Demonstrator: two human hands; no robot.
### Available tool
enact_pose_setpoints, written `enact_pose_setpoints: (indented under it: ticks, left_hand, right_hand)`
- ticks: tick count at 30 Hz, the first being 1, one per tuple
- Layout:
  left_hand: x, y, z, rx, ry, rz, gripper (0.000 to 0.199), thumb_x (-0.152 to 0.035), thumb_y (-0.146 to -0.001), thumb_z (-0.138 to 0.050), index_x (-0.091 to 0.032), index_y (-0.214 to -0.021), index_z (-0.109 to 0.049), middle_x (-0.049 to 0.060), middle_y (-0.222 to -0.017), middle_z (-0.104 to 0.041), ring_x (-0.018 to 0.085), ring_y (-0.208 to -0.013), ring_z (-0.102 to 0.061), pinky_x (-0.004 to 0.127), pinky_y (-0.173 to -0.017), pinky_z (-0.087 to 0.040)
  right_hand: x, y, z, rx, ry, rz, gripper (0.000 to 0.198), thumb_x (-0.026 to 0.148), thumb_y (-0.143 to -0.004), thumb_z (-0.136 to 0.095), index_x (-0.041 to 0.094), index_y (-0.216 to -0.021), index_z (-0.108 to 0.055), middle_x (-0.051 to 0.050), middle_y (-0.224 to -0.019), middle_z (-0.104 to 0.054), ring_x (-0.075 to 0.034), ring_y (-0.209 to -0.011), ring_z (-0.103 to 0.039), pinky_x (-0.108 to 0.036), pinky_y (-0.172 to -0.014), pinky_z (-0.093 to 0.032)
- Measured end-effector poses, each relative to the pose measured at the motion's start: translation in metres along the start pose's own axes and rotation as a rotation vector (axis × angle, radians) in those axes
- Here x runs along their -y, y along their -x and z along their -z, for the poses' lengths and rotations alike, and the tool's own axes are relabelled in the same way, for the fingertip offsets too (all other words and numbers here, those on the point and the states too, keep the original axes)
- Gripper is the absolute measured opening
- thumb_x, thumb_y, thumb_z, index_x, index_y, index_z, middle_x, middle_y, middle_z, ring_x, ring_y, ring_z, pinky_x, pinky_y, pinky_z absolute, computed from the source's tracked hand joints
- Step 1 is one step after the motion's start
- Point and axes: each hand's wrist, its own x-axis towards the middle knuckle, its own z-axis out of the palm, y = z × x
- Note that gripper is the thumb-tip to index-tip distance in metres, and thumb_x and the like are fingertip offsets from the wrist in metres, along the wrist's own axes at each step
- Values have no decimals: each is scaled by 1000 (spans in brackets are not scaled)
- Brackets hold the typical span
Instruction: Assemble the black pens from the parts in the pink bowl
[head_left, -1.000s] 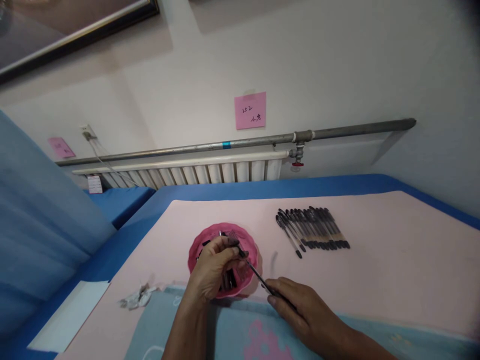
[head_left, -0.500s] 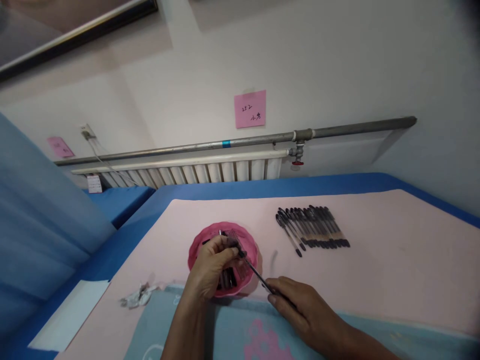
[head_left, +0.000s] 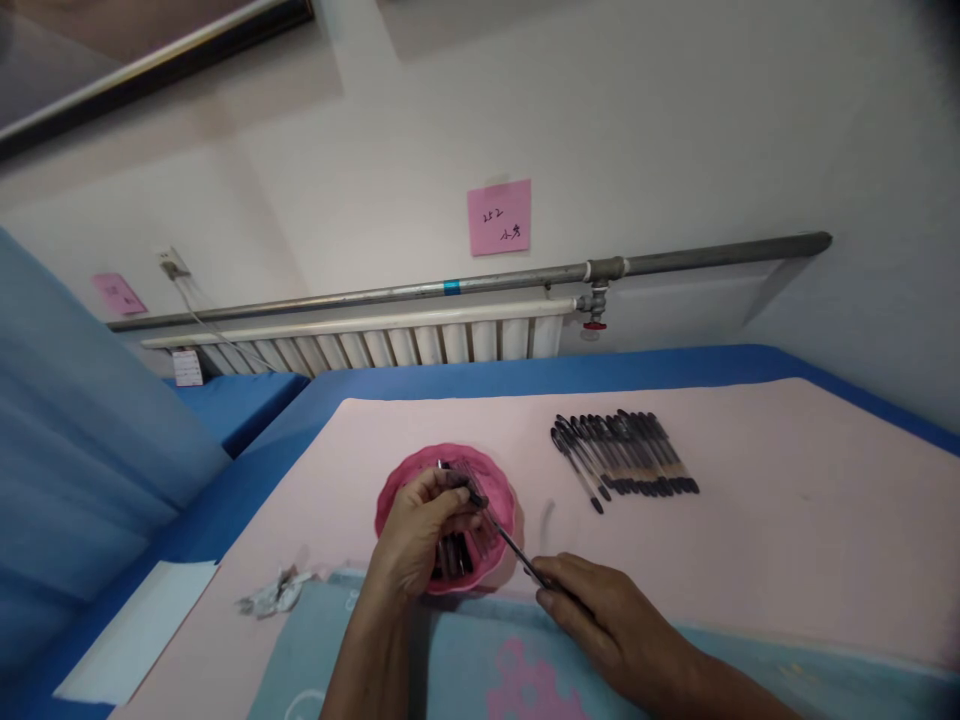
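Note:
Over a pink scalloped bowl [head_left: 504, 478], my left hand [head_left: 420, 525] is closed, its thumb and fingertips pinching a small dark piece at the upper end of a slim pen [head_left: 516, 547]. Whether that piece is a cap I cannot tell. My right hand [head_left: 607, 620] wraps round the lower end of the same pen, which slants up to the left between both hands. Inside the bowl, partly hidden by my left hand, lie several dark and clear pen parts [head_left: 453, 556]. To the right, a row of black-capped pens [head_left: 626, 455] lies side by side on the pink cloth.
A pink cloth [head_left: 780, 530] covers the blue table, with a blue-green patterned cloth [head_left: 457, 650] along the near edge. Crumpled tissue [head_left: 276, 594] and a white sheet [head_left: 139, 630] lie at left. Behind stand a radiator [head_left: 397, 345] and a pipe [head_left: 360, 300] along the wall.
My left fingertips have shifted slightly up and left with the dark piece, along the pen's line. My right hand stays nearly where it was.

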Motion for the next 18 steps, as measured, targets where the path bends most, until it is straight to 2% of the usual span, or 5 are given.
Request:
enact_pose_setpoints:
  ticks: [14,18]
  left_hand:
    - [8,3,-9,91,-117,29,24,-24,-59,-72,-12,-74,-57,1,-66,-61,10,-59,-57,23,-58,-47]
    - [12,3,-13,87,-78,59,27,-23,-58,-74,-12,-76,-58,0,-65,-62,9,-58,-57,23,-60,-46]
  right_hand:
    - [-5,0,-3,-16,6,26,24,30,-88,-38,19,-98,-57,-6,-84,-63,-17,-78,-58,-28,-71,-44]
    - [-7,0,-3,-18,-32,6,23,30,-88,-38,19,-96,-56,-5,-83,-62,-17,-76,-57,-27,-70,-43]
